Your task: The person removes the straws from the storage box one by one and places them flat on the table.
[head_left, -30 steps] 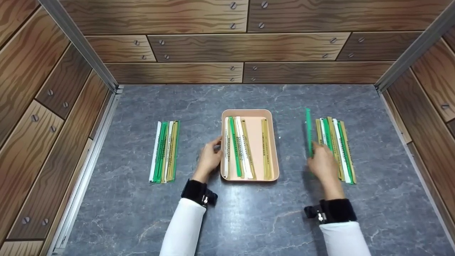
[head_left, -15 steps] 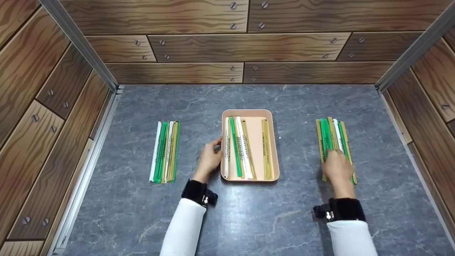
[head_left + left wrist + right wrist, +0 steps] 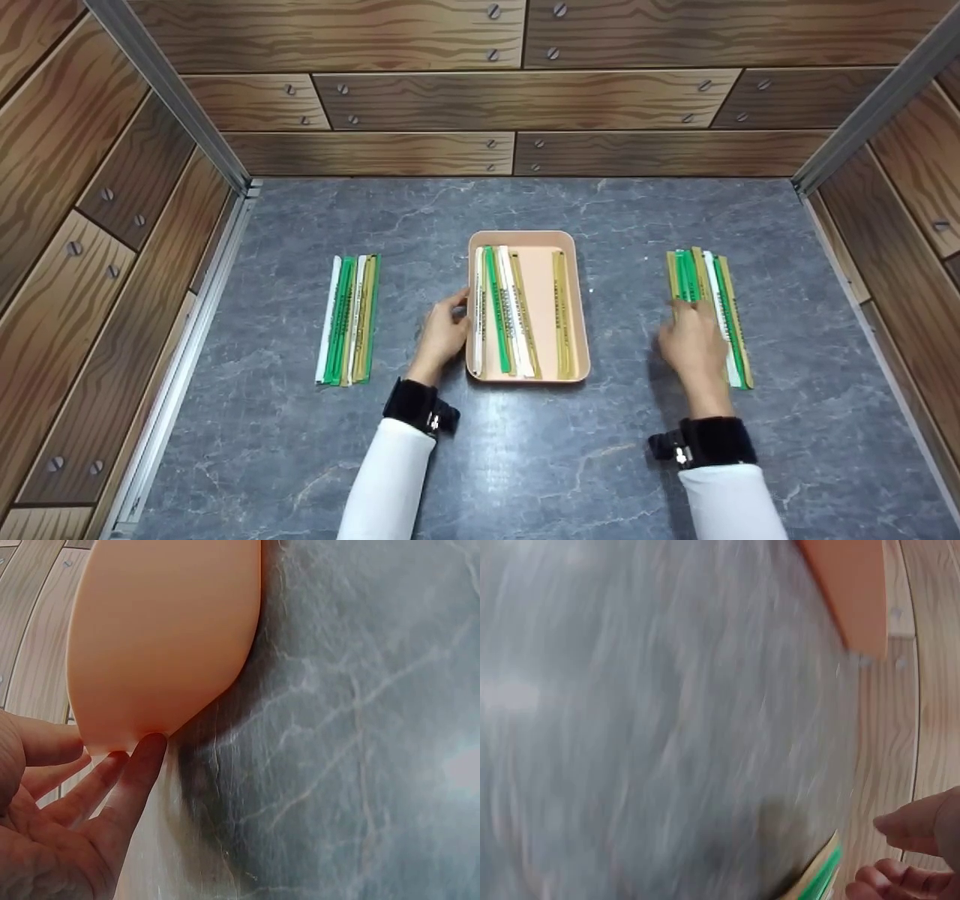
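Note:
Long, thin printed sleeves that look like wrapped straws, in green, white and tan, lie in a row (image 3: 735, 322) on the right. My right hand (image 3: 694, 341) is over the left part of that row and hides some of it. In the right wrist view, the right hand's fingers (image 3: 907, 823) are parted, with no straw seen between them. A peach tray (image 3: 540, 300) holds several more straws (image 3: 517, 322) in the middle. My left hand (image 3: 442, 334) grips the tray's left side; in the left wrist view its fingertips (image 3: 154, 746) touch the outer wall.
Another row of green, white and tan straws (image 3: 349, 322) lies to the left of the tray. The grey marbled tabletop (image 3: 525, 465) is bounded by wood-patterned walls (image 3: 420, 154) at the back and sides.
My right hand has carried a green straw rightward onto the right row and let it go. It has since shifted slightly left and away from me. The left hand and tray have stayed still.

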{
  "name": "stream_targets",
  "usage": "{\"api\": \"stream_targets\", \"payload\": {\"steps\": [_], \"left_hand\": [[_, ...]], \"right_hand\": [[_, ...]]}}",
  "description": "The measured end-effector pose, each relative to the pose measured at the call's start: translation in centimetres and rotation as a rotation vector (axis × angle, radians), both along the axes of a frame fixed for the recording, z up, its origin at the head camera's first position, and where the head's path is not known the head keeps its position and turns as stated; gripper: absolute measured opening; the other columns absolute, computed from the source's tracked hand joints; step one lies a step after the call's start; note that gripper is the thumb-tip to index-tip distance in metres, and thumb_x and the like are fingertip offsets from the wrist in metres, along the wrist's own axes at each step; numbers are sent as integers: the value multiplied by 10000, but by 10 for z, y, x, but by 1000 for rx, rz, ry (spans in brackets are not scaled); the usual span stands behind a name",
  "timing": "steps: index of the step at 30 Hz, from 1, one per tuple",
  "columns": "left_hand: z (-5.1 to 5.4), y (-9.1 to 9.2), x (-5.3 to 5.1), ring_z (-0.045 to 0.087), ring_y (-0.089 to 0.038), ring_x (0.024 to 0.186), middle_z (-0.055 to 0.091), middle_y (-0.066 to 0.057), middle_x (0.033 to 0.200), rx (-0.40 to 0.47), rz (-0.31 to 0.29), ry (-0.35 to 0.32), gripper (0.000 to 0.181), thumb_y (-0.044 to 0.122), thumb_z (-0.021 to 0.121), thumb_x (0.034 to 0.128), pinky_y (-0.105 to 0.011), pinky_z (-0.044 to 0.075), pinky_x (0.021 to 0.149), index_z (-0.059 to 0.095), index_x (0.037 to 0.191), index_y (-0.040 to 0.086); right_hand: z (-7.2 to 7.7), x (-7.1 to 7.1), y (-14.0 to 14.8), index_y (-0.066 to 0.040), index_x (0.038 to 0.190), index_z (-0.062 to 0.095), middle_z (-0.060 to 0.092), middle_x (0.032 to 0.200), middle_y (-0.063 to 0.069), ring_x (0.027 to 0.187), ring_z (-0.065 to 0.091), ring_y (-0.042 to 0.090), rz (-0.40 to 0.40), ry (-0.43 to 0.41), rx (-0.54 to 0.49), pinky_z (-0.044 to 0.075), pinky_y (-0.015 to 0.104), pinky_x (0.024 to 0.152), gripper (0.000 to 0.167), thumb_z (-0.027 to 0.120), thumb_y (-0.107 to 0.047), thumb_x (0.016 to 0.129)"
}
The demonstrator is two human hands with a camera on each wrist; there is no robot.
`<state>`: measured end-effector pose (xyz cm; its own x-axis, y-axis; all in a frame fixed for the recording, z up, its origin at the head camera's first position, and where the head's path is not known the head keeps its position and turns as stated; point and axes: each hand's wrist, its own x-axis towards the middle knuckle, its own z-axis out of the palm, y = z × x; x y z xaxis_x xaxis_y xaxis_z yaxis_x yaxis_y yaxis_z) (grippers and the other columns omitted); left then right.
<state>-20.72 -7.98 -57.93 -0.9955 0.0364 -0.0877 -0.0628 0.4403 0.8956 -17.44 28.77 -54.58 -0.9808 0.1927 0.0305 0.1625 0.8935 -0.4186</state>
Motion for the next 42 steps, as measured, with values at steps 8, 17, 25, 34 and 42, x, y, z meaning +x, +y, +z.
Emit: {"api": "stream_targets", "payload": {"steps": [8, 17, 25, 34, 42], "left_hand": [[2, 1, 0, 664, -271, 1025, 631, -166, 1241, -1, 8, 9, 564, -86, 548, 859, -339, 529, 892, 509, 1412, 16], [2, 2, 2, 635, -271, 1100, 633, -161, 1249, -30, 12, 16, 558, -82, 552, 851, -353, 493, 957, 525, 1399, 17], [2, 1, 2, 625, -294, 1101, 623, -179, 1266, -34, 17, 44, 546, -91, 571, 850, -382, 490, 958, 537, 1386, 9], [-1, 1, 2, 621, -277, 1107, 645, -170, 1220, -36, 8, 67, 550, -106, 566, 843, -372, 493, 953, 539, 1381, 1], [0, 0, 2, 596, -301, 1161, 632, -183, 1243, -38, -11, 61, 552, -104, 559, 851, -382, 476, 982, 522, 1393, -5]], "right_hand": [[12, -9, -59, -5, 1265, 628, 561, 1123, 225, 827, 615, 345, 180, 150, -70, 530, 476, 628, 395, 650, -61, 874], [13, -8, -122, -54, 1179, 695, 653, 1043, 110, 798, 645, 272, 367, 206, -85, 550, 408, 615, 344, 680, -28, 837], [-1, -8, -153, -43, 1255, 651, 613, 1060, 121, 833, 619, 252, 517, 63, -50, 551, 355, 672, 385, 686, -52, 871], [-16, -8, -163, -156, 1340, 619, 523, 1066, 112, 719, 537, 192, 574, -35, 17, 486, 305, 556, 425, 675, -177, 920], [-27, -8, -160, -100, 1182, 718, 551, 941, 94, 716, 569, 243, 582, 10, 8, 511, 377, 594, 317, 649, -55, 876]]}}
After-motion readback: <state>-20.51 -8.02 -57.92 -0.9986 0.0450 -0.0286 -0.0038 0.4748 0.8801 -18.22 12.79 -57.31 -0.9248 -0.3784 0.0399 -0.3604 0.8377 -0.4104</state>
